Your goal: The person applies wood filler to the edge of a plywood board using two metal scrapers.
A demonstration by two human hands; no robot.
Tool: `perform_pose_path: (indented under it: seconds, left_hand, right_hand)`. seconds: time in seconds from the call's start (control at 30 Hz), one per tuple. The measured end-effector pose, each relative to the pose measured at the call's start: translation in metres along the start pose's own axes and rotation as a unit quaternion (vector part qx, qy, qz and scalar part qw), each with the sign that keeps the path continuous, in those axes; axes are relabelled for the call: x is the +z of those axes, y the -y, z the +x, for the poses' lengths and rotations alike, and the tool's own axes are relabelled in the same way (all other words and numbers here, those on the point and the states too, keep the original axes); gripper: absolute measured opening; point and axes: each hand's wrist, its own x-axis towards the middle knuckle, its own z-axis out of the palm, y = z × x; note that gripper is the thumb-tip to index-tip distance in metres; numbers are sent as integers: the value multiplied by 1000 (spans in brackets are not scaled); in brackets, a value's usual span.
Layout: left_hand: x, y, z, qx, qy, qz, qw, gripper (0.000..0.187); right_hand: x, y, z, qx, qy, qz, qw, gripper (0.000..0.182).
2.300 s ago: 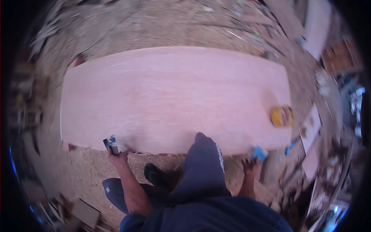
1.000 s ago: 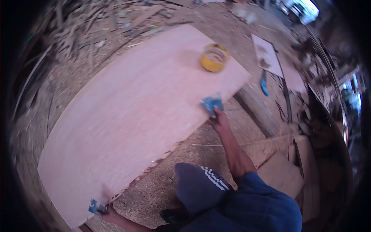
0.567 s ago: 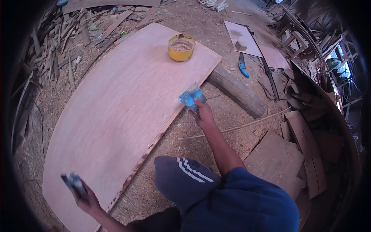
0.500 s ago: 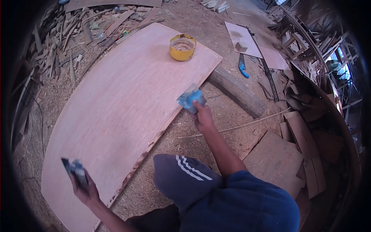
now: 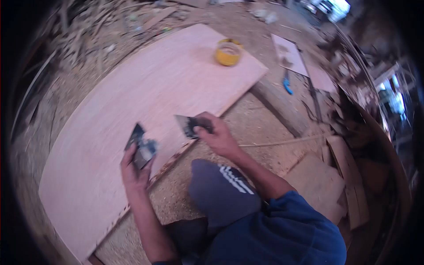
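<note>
Left-hand scraper [image 5: 145,150] and right-hand scraper [image 5: 184,125] were held just beyond the person's bent knee [image 5: 223,190], close to the near long edge of a pale pinkish panel [image 5: 97,145]. The left scraper, slightly blurred, had a dark slanting edge and a face smeared bluish and white; the left hand [image 5: 134,172] gripped it from the near side, fingers on the left and thumb on the right. The right hand [image 5: 216,137] pinched the dark end of the other scraper between thumb and fingers, its grey, straight-edged blade pointing left. A gap parted the scrapers; whether either touched the panel could not be told.

Between knee and panel ran a strip of floor [image 5: 256,128] strewn with wood chips. The panel's near edge was rough, with dark reddish patches; its far edge curved smoothly. Grainy surface stretched from the right scraper to a yellow pot [image 5: 226,58] near the far right end. Just past that end's near corner, a thick timber [image 5: 285,115] reached out to the right, with a blue-handled tool [image 5: 287,85] farther off. Wood scraps [image 5: 92,35] covered the far left.
</note>
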Motion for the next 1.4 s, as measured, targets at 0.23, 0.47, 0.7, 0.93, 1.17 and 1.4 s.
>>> perform_pose_path:
  seconds: [0.23,0.47,0.7,0.93,1.17,1.4]
  left_hand:
    - [-12,-3,-4,1,68,14,998,36]
    - [-16,-1,3,34,83,48,995,33]
    - [-6,11,14,69,12,119,990,27]
    - [-25,-17,17,130,-69,63,987,36]
    - [-40,-19,13,124,-86,34,988,37]
    - [-48,-19,9,123,-88,66,986,34]
  right_hand:
    - [13,74,5,-235,179,-284,912,45]
    - [32,99,30,-317,256,-420,811,33]
    - [27,84,39,-285,339,-454,773,30]
    - [-13,-39,31,-131,295,-414,851,28]
    - [26,-149,-20,-232,128,-483,835,37]
    - [43,-168,-36,-187,116,-484,847,55]
